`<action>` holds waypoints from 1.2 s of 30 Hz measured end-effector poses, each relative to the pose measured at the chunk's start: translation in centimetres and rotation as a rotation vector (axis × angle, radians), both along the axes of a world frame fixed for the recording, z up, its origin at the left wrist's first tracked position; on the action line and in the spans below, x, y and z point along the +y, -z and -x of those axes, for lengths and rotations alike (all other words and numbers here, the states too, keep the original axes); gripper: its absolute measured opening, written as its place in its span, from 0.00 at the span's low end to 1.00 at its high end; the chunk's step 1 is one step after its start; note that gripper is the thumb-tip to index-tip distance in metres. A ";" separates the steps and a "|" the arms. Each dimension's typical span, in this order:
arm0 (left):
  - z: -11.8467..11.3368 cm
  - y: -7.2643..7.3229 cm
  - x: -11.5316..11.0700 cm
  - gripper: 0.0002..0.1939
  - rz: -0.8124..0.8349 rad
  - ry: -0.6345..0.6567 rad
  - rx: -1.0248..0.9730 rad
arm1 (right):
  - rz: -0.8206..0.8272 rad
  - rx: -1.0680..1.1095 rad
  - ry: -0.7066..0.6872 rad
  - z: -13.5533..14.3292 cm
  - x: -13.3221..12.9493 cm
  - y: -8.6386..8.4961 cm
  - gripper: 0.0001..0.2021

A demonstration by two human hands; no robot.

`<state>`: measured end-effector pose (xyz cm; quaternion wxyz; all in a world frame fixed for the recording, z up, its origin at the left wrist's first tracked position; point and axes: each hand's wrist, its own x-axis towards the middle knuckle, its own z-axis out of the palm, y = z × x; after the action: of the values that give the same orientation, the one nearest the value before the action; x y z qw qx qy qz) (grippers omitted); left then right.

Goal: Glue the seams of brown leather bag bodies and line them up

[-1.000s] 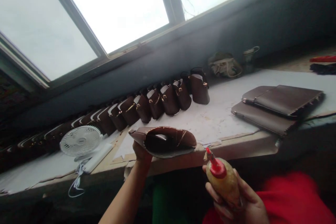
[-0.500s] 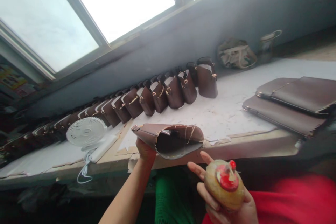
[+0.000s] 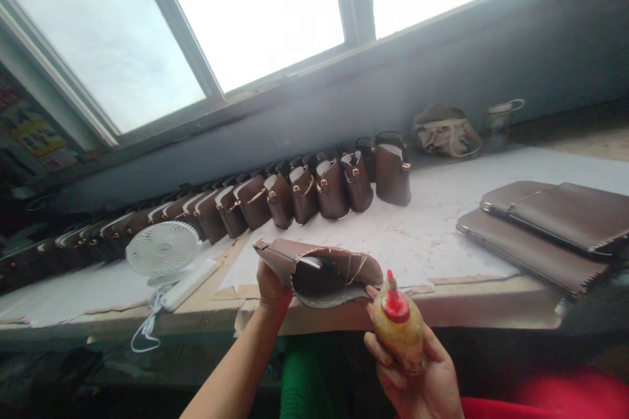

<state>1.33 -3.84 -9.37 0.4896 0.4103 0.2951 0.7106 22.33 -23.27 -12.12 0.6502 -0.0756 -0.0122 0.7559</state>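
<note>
L hand (image 3: 273,289) round brn bag (image 3: 322,285), R hand (image 3: 431,381) round red-capped btl (image 3: 400,332); wall poster (image 3: 33,132) txt too blurry

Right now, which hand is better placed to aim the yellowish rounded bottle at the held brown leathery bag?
Likely the right hand: it holds the bottle; the left hand holds the bag.

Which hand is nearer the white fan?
Left. The left hand, holding an open brown bag, is right of the white fan; the right hand, holding the bottle, is farther right.
</note>
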 end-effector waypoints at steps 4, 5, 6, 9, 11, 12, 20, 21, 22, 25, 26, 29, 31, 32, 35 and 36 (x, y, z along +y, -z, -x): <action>0.2 -0.3 0.1 0.22 -0.099 -0.092 0.115 | 0.039 -0.037 -0.047 -0.4 0.5 0.6 0.18; 0.5 -0.3 0.1 0.21 -0.129 -0.128 0.144 | 0.060 -0.048 -0.062 -0.6 0.6 0.8 0.20; 0.8 -0.4 0.1 0.22 -0.162 -0.169 0.173 | 0.079 -0.056 -0.077 -0.7 0.7 1.0 0.22; 1.9 -1.0 -0.3 0.34 -0.260 -0.271 0.264 | 0.114 -0.062 -0.118 -0.9 1.1 1.6 0.24; 2.7 -2.0 -0.9 0.40 -0.372 -0.300 0.424 | 0.131 -0.065 -0.116 -0.9 1.3 1.7 0.22; 3.0 -2.7 -1.2 0.40 -0.472 -0.318 0.578 | 0.135 -0.066 -0.105 -0.9 1.4 1.7 0.21; 3.2 -7.3 -2.4 0.55 -1.209 -0.145 1.448 | 0.073 -0.056 -0.002 -0.5 1.0 0.8 0.18; 3.1 -7.1 -2.2 0.58 -1.213 -0.107 1.490 | 0.075 -0.051 0.004 -0.4 1.0 0.7 0.20; 3.1 -6.8 -2.1 0.61 -1.209 -0.083 1.531 | 0.079 -0.041 0.007 -0.3 1.0 0.7 0.23; 3.1 -5.1 -1.6 0.68 -1.178 -0.090 1.590 | 0.059 -0.012 0.004 -0.1 0.8 0.6 0.27; 3.1 -4.5 -1.5 0.69 -1.156 -0.118 1.587 | 0.037 -0.014 -0.001 -0.1 0.8 0.7 0.27; 3.2 -2.9 -1.5 0.72 -1.076 -0.217 1.549 | -0.004 -0.015 -0.014 -0.1 0.6 0.7 0.22; 3.2 -2.1 -1.5 0.70 -1.045 -0.238 1.535 | -0.004 0.005 -0.027 -0.1 0.6 0.7 0.20; 3.2 -1.8 -1.5 0.68 -1.037 -0.241 1.530 | -0.005 0.011 -0.035 -0.1 0.6 0.7 0.20; 3.2 -1.1 -1.4 0.64 -1.033 -0.254 1.508 | -0.031 0.009 -0.039 0.0 0.7 0.6 0.22; 3.2 -0.9 -1.3 0.63 -1.034 -0.260 1.502 | -0.036 0.003 -0.035 0.1 0.7 0.6 0.22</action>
<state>-1.88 -5.15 -8.47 -0.1588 0.8952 0.2249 0.3505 22.25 -22.55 -12.71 0.6382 -0.0625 -0.0262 0.7669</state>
